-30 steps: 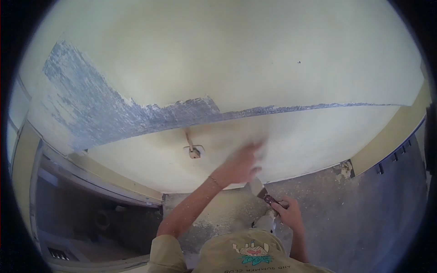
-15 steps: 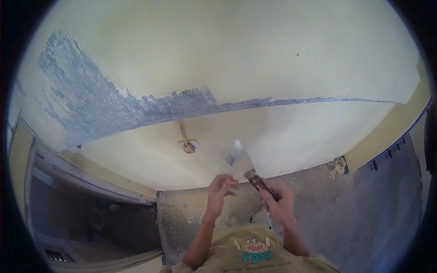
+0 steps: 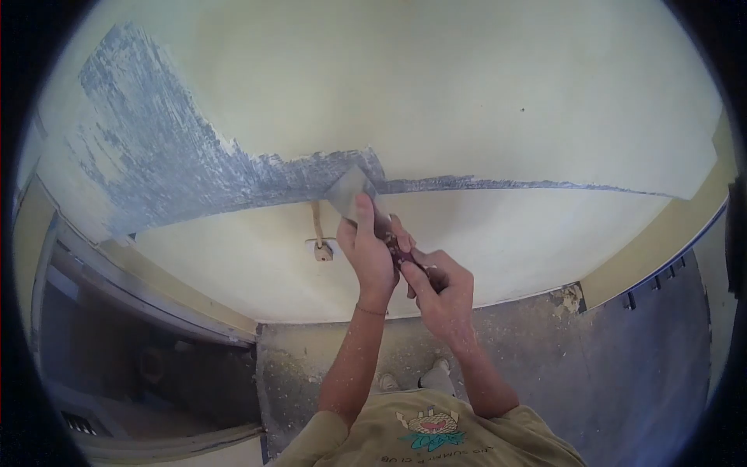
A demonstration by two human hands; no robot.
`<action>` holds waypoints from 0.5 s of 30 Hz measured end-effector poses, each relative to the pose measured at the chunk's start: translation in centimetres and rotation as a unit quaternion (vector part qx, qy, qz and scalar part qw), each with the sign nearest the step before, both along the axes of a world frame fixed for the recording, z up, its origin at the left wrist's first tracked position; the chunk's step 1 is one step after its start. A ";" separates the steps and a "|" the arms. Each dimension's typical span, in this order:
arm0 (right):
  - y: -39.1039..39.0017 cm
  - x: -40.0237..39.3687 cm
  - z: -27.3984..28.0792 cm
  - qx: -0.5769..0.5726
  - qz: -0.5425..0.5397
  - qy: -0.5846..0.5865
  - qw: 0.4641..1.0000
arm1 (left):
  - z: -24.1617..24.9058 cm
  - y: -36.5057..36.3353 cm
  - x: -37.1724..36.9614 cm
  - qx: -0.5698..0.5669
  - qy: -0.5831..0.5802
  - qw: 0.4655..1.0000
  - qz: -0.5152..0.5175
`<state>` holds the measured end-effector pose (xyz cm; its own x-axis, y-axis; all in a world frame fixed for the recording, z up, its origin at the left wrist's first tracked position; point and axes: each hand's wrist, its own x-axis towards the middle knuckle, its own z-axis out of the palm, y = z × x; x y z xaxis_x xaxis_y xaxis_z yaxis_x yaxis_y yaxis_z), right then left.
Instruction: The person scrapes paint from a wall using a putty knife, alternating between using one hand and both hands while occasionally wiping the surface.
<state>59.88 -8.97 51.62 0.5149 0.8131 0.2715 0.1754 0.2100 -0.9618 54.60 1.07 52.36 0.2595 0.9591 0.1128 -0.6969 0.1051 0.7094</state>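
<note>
A flat metal scraper (image 3: 350, 191) with a dark handle is pressed against a pale yellow wall (image 3: 467, 93), its blade at the edge of a grey scraped band (image 3: 194, 187). My right hand (image 3: 440, 292) grips the handle. My left hand (image 3: 369, 249) lies on the scraper, with the forefinger stretched along the back of the blade. Both arms reach up from below.
A small electrical socket box (image 3: 320, 251) with a chased line above it sits just left of my hands. The floor (image 3: 607, 366) below is grey and dusty with paint flakes. A door frame (image 3: 140, 288) and dark opening lie at the left. My shoes (image 3: 412, 381) show below.
Both hands rose from near the floor edge to the wall. The left hand, wiping the wall earlier, joined the right on the scraper, and the blade now rests on the scraped band.
</note>
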 end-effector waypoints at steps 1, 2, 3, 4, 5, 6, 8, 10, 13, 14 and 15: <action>-0.7 0.0 0.0 0.001 0.003 0.002 1.000 | -0.1 -0.1 0.2 0.000 0.027 1.000 0.011; -1.6 0.1 0.2 -0.013 -0.013 0.056 0.998 | 0.3 0.2 0.5 0.009 0.054 0.998 0.020; -1.9 0.0 0.3 -0.026 -0.027 0.107 0.994 | 1.0 -1.1 1.2 0.017 0.074 0.997 0.034; -1.7 -0.1 0.1 -0.019 -0.025 0.104 0.994 | 1.2 -1.0 1.0 0.024 0.071 0.997 0.036; -1.6 0.1 -0.4 -0.014 -0.023 0.105 0.994 | 1.2 -1.1 1.1 0.014 0.067 0.997 0.033; -1.8 0.4 -0.9 -0.014 -0.024 0.107 0.994 | 1.0 -1.4 1.4 0.000 0.065 0.998 0.026; -1.7 1.4 -0.8 -0.019 -0.032 0.071 0.997 | 0.5 -1.6 2.1 -0.030 0.062 0.997 0.023; -2.3 1.9 -1.0 -0.023 -0.034 0.046 0.998 | -0.1 -1.8 2.6 -0.041 -0.006 0.999 0.013; -1.9 2.2 -0.8 -0.028 -0.052 -0.002 0.998 | -0.2 -1.6 2.9 -0.018 -0.004 1.000 0.023; -1.7 2.2 -0.6 -0.026 -0.055 -0.014 0.998 | 0.0 -1.3 3.0 -0.015 -0.006 1.000 0.021; -1.8 2.3 -0.6 -0.029 -0.059 -0.027 0.997 | 0.4 -1.3 2.9 -0.025 -0.019 0.999 0.024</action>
